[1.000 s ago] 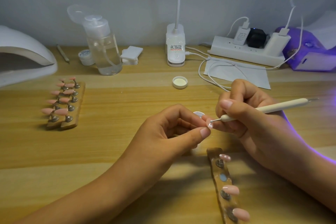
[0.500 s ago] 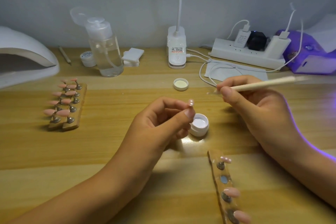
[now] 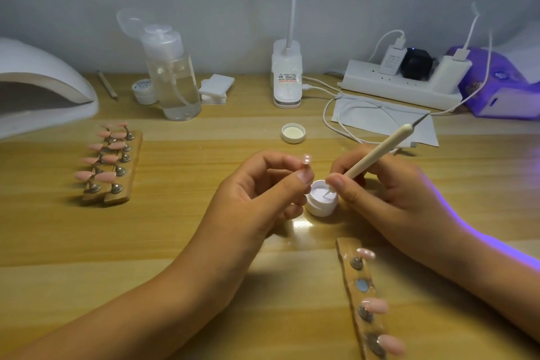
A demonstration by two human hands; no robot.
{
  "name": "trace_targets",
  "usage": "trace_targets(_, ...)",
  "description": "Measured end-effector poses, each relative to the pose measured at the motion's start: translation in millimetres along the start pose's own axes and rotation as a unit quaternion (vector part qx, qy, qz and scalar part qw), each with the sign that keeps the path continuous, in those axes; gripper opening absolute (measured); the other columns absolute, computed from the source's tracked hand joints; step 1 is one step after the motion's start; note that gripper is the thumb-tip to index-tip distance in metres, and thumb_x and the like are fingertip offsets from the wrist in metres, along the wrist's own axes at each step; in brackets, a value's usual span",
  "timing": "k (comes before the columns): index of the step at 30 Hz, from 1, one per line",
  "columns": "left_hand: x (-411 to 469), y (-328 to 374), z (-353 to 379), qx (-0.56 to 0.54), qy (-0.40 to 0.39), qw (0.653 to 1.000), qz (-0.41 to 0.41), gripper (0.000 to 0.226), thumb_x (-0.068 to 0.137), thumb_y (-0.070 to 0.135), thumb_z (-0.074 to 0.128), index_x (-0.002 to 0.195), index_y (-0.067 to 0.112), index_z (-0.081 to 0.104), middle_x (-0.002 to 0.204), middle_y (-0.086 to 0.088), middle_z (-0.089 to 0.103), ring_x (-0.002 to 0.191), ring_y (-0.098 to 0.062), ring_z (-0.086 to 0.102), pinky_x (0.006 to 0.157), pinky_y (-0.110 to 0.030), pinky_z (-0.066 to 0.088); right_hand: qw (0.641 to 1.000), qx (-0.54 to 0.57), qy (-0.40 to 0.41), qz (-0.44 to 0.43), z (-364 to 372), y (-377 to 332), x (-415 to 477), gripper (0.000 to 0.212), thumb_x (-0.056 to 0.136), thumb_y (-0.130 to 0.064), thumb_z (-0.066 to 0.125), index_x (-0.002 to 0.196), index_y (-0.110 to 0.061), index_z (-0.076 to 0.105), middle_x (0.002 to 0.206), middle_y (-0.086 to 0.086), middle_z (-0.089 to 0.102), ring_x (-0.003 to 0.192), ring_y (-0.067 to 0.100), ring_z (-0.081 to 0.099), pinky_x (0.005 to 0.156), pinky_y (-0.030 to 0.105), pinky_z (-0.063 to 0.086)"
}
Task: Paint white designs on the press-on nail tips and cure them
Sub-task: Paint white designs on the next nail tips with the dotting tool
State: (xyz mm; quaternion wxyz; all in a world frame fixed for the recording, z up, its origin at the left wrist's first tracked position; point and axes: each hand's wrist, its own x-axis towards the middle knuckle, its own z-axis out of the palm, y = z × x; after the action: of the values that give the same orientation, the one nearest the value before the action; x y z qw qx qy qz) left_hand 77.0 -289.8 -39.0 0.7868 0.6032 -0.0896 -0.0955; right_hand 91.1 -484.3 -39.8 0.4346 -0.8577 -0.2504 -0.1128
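I am loading paint: my right hand (image 3: pixel 388 193) is pinching the dotting pen (image 3: pixel 380 152) and dipping its point into the small white pot (image 3: pixel 321 199). My left hand (image 3: pixel 257 193) is pinching the pink nail tip (image 3: pixel 306 159) upright just beside the pot, white dots showing on it. Next, I judge, the point is going to the nail, lightly, for another dot.

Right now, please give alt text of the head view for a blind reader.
The right hand dips a dotting tool into a small jar of white paint, while the left hand pinches a pink nail tip beside it, on a wooden table.
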Motion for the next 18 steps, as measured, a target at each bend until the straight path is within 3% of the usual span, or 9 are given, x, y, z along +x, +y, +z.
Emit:
trace_targets(8,0.1,-0.4,1.5,-0.012,-0.007,1.0,0.004,0.008,0.078,0.024,0.07,0.078,0.032,0.072,0.077,0.008,0.068,0.07,-0.004,0.061,0.068,-0.016,0.051,1.0,0.018,0.01,-0.007,-0.1,-0.2,0.0,0.019,0.09,-0.038,0.056,0.091,-0.019,0.062,0.083,-0.008,0.06,0.076,0.022,0.055,0.068,0.034,0.047)
trace_targets(14,-1.6,-1.3,3.0,0.007,-0.03,0.999,0.015,0.011,0.078,0.02,0.069,0.077,0.031,0.072,0.077,0.007,0.068,0.069,-0.003,0.062,0.067,-0.015,0.05,0.971,0.203,0.123,0.03,-4.2,-4.3,0.0,0.014,0.084,-0.026,0.069,0.09,-0.022,0.057,0.081,-0.005,0.062,0.081,0.014,0.063,0.072,0.02,0.049)
trace_targets(16,-3.0,-0.4,4.3,0.011,-0.048,0.999,0.02,0.013,0.077,0.016,0.07,0.078,0.028,0.071,0.076,0.006,0.069,0.068,-0.002,0.063,0.064,-0.012,0.049,0.95,0.269,0.145,0.059,-7.0,-2.7,-1.7,0.018,0.079,-0.024,0.075,0.083,-0.026,0.057,0.079,-0.001,0.058,0.079,0.016,0.057,0.074,0.023,0.048)
trace_targets(18,-4.1,-0.2,5.5,0.032,-0.066,0.997,0.027,0.012,0.076,0.015,0.071,0.078,0.027,0.071,0.077,0.005,0.07,0.069,-0.002,0.063,0.065,-0.011,0.048,0.925,0.348,0.133,0.078,-8.5,-2.4,-2.0,0.014,0.075,-0.022,0.069,0.076,-0.026,0.055,0.075,-0.003,0.055,0.074,0.012,0.053,0.079,0.029,0.049)
